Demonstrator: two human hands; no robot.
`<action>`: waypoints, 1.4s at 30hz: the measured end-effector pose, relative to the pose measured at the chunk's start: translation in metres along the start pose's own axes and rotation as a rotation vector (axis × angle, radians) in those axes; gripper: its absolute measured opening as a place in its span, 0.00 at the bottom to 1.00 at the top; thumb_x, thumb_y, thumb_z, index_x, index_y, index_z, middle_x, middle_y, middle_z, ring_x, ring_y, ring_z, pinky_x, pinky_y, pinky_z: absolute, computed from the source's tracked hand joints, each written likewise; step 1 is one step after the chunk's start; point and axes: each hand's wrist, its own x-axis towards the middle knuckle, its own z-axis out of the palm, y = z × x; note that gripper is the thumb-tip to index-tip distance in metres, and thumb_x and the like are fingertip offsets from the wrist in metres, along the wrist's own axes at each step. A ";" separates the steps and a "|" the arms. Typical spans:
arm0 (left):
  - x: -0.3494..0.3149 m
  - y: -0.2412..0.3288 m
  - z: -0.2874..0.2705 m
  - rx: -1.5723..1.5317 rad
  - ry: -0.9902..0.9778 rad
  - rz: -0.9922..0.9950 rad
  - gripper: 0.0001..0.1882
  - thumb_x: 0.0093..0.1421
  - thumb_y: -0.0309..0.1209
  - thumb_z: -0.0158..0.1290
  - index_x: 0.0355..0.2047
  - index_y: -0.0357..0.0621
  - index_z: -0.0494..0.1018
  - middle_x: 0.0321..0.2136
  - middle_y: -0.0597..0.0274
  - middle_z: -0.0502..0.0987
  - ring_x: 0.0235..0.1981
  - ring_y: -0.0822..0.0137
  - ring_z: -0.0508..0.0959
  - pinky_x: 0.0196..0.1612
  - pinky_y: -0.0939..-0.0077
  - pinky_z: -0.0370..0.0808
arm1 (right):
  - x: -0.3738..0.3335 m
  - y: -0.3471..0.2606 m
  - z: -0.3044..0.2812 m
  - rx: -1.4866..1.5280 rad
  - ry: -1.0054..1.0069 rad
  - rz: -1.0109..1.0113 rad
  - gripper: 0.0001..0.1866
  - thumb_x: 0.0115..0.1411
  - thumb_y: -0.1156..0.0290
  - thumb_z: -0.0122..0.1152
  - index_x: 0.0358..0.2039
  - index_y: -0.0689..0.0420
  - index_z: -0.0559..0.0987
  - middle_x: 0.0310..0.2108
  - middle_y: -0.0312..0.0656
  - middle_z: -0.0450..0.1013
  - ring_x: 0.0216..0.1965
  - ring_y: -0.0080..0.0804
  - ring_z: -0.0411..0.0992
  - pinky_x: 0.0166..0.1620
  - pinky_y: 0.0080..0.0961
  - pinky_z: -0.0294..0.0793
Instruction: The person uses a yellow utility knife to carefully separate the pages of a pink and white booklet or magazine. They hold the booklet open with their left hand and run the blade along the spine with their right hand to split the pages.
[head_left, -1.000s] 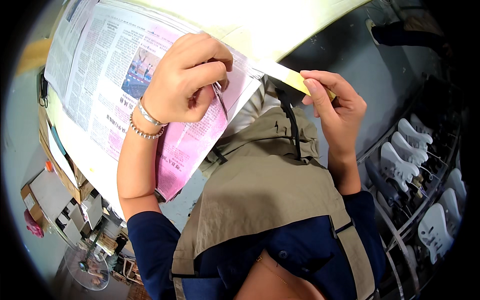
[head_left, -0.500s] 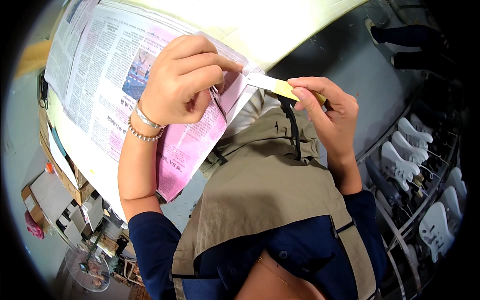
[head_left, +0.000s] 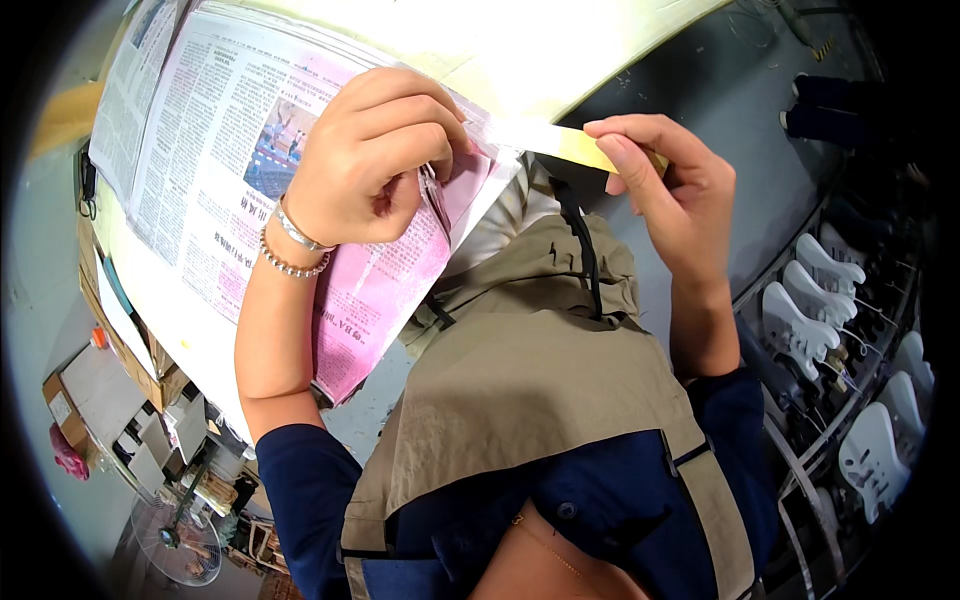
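Note:
A flat strip (head_left: 570,146), white at its left end and yellow at its right, stretches between my hands. My right hand (head_left: 675,180) pinches the yellow end between thumb and fingers. My left hand (head_left: 375,160) is closed, palm inward, its fingertips near the white end; whether they grip it is hidden. A slim, dark-edged metal tool (head_left: 433,195) sticks out from under the curled left fingers; its kind is hard to make out. Beneath this hand lies a newspaper (head_left: 215,150), stained pink (head_left: 375,315) along its near side and hanging over the table edge.
The newspaper covers part of a pale yellow table (head_left: 440,30). White, hole-pierced curved pieces (head_left: 795,325) hang on a metal rack (head_left: 800,480) at right. A standing fan (head_left: 175,535) and cardboard boxes (head_left: 65,410) are at lower left. Another person's dark-clothed legs (head_left: 830,110) show at far right.
My right hand has moved a little right and up with the strip, and more of the strip's length shows. My left hand has barely shifted. The other person's legs have moved right.

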 end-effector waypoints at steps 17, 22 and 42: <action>0.000 0.002 0.002 -0.093 -0.002 -0.085 0.11 0.33 0.17 0.44 0.19 0.44 0.70 0.32 0.63 0.77 0.32 0.58 0.74 0.40 0.68 0.71 | 0.079 0.005 -0.012 -0.196 -0.579 0.037 0.12 0.61 0.63 0.61 0.33 0.60 0.82 0.18 0.31 0.69 0.19 0.16 0.65 0.24 0.16 0.62; -0.003 -0.003 0.006 -0.083 0.010 -0.047 0.09 0.30 0.26 0.44 0.17 0.40 0.68 0.33 0.55 0.78 0.30 0.57 0.73 0.38 0.68 0.70 | 0.078 0.013 -0.002 -0.137 -0.660 0.050 0.10 0.63 0.65 0.59 0.35 0.60 0.82 0.20 0.30 0.71 0.20 0.13 0.64 0.23 0.12 0.61; -0.017 -0.034 -0.001 -0.784 0.151 -0.246 0.20 0.60 0.44 0.54 0.18 0.43 0.68 0.24 0.62 0.70 0.29 0.66 0.69 0.36 0.74 0.67 | -0.015 -0.005 0.074 0.266 -0.785 0.398 0.09 0.61 0.71 0.61 0.36 0.65 0.80 0.23 0.38 0.75 0.21 0.17 0.70 0.22 0.16 0.69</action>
